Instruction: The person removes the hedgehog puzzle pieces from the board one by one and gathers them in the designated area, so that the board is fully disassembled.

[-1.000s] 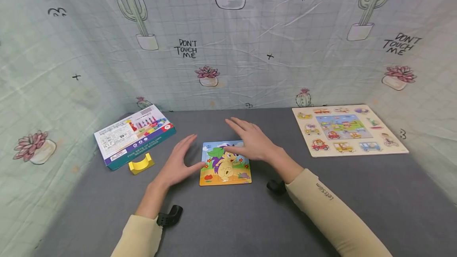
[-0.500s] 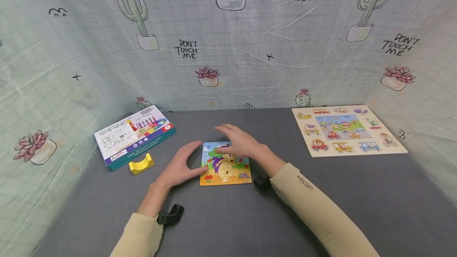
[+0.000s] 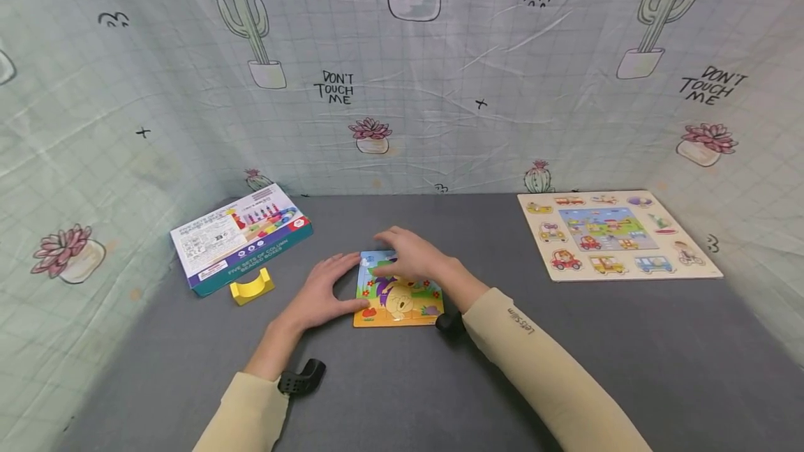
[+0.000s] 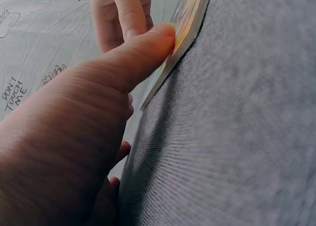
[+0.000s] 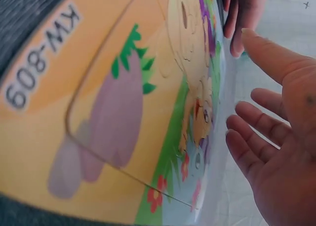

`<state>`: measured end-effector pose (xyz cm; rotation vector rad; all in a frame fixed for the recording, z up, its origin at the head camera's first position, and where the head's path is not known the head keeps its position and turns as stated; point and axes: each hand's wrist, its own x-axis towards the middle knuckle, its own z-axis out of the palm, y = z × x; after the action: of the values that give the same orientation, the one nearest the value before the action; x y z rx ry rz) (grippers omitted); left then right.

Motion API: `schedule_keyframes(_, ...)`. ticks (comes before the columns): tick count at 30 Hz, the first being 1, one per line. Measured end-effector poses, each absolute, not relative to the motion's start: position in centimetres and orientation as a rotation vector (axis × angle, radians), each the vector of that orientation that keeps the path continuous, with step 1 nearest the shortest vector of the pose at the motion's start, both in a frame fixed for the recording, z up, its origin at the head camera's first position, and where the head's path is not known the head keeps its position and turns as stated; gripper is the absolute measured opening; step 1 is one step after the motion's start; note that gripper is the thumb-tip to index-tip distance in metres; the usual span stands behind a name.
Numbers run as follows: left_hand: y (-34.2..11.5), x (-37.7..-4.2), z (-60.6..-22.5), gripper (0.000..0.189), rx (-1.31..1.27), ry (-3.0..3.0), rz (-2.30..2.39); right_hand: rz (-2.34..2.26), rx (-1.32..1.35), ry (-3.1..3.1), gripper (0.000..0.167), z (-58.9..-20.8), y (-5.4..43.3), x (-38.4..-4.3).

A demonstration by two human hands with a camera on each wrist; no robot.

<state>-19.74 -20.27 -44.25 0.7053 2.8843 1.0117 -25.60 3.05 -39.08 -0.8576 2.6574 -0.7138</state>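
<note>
A square jigsaw puzzle with a cartoon hedgehog (image 3: 398,304) lies flat on the grey table, its pieces fitted in the frame. My left hand (image 3: 319,293) is at its left side, thumb resting on the left edge and fingers stretched out. In the left wrist view that thumb (image 4: 158,38) meets the puzzle's rim. Over the puzzle's upper part is my right hand (image 3: 416,260), fingers extended with a gap between thumb and fingers. The right wrist view shows the right hand (image 5: 291,132) holding nothing; its fingers hide part of the picture in the head view.
A boxed bead set (image 3: 241,239) lies at the back left, with a yellow curved block (image 3: 252,288) in front of it. At the back right is a wooden vehicle puzzle board (image 3: 618,236). A patterned cloth (image 3: 440,131) hangs behind the table.
My right hand has moved left and lower over the puzzle. My left hand has shifted slightly right, its thumb now on the puzzle's left edge. The puzzle stays in place.
</note>
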Motion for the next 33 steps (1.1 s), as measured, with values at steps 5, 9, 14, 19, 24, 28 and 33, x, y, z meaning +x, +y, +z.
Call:
schedule_keyframes(5,-20.2,-19.7,-44.2,0.087,0.734,2.875,0.978,-0.684,-0.850,2.650,0.067,-39.5,2.5,-25.7)
schedule_keyframes(9,-20.2,-19.7,-44.1,0.087,0.742,2.867,0.949,-0.631,-0.870,2.666,0.064,-39.6,2.2,-25.6)
schedule_keyframes(14,-20.1,-19.7,-44.0,0.085,0.706,2.858,0.922,-0.545,-0.879,2.696,0.061,-39.6,1.8,-25.5)
schedule_keyframes(19,-20.1,-19.6,-43.8,0.085,0.669,2.849,0.935,-0.462,-0.840,2.717,0.065,-39.6,1.3,-25.3)
schedule_keyframes(24,-20.0,-19.6,-43.8,0.085,0.660,2.849,0.945,-0.425,-0.801,2.725,0.069,-39.3,1.0,-25.0)
schedule_keyframes(28,-20.1,-19.7,-44.0,0.085,0.648,2.845,0.940,-0.439,-0.781,2.721,0.068,-39.3,0.9,-25.0)
schedule_keyframes(33,-20.1,-19.8,-44.1,0.085,0.645,2.843,0.929,-0.462,-0.765,2.721,0.065,-39.4,0.8,-25.1)
